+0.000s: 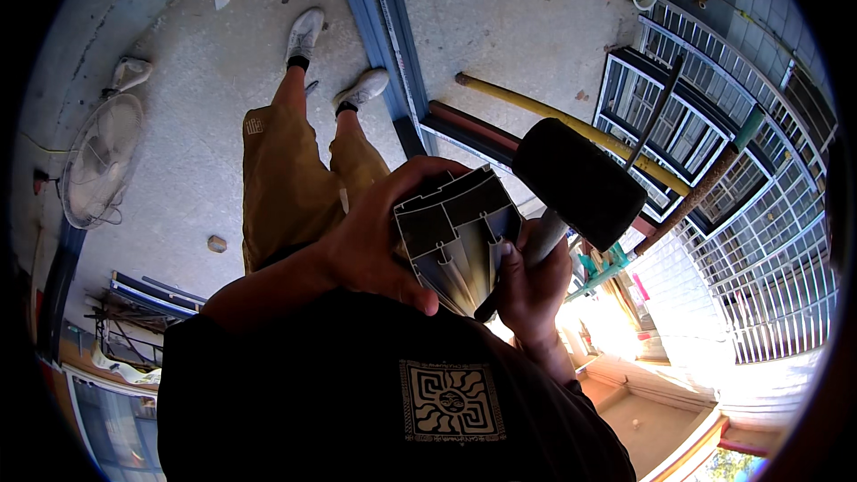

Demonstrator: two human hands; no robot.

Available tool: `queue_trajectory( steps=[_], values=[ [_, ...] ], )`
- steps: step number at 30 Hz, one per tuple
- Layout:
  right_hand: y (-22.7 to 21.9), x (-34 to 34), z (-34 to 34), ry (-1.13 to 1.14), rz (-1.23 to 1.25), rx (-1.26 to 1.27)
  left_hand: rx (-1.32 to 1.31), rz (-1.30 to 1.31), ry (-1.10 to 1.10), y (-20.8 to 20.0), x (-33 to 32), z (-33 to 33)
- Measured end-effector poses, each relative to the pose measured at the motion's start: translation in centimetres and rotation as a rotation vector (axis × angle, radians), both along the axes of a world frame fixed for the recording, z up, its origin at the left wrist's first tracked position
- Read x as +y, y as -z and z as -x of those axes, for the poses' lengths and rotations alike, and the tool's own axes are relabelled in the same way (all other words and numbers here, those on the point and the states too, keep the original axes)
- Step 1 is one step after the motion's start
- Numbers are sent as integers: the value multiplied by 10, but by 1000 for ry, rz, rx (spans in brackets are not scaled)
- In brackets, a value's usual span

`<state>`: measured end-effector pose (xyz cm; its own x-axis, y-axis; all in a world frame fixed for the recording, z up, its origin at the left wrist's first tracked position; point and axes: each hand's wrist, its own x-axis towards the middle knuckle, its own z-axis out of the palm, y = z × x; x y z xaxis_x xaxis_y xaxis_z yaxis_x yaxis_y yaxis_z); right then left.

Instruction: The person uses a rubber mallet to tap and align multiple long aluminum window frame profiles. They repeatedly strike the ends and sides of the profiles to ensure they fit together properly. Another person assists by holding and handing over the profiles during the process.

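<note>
Our left hand (379, 236) wraps the hollow metal profile (457, 230), fingers over its upper side and thumb below; at 4 o'clock our right hand (540, 290) grips the black mallet (580, 183) by its handle, thumb against the profile's edge. The profile sits mid-view, cut end facing us; we cannot tell where its far end rests. We'd best let the left hand do the steadying, fingertips clear of those thin edges, since the right has 2 jobs. The mallet's head, at 2 o'clock, should stay off the walls. Farther out lie long blue-grey profiles (393, 58), at 11 o'clock.
</note>
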<state>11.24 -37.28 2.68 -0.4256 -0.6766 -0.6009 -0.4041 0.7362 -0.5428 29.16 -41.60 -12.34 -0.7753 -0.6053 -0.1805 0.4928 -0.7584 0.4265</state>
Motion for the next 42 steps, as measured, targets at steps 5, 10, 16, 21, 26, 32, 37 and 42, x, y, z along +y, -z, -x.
queue_trajectory(
  steps=[5,10,16,21,26,32,37,42],
  values=[
    [-3,0,0,34,-34,-13,-31,75,-6,1,1,0],
    [-2,-1,2,12,-51,10,-20,64,-21,2,5,2],
    [2,5,9,49,-61,-72,9,61,-44,6,5,6],
    [3,7,9,63,-9,-108,18,41,-28,3,6,6],
    [0,5,12,23,-81,-81,33,83,-49,5,4,6],
    [2,7,6,118,5,-116,7,78,-1,5,7,5],
    [4,8,7,128,14,-128,16,35,6,4,6,4],
    [4,8,7,126,34,-139,39,104,-35,8,6,7]
  ],
)
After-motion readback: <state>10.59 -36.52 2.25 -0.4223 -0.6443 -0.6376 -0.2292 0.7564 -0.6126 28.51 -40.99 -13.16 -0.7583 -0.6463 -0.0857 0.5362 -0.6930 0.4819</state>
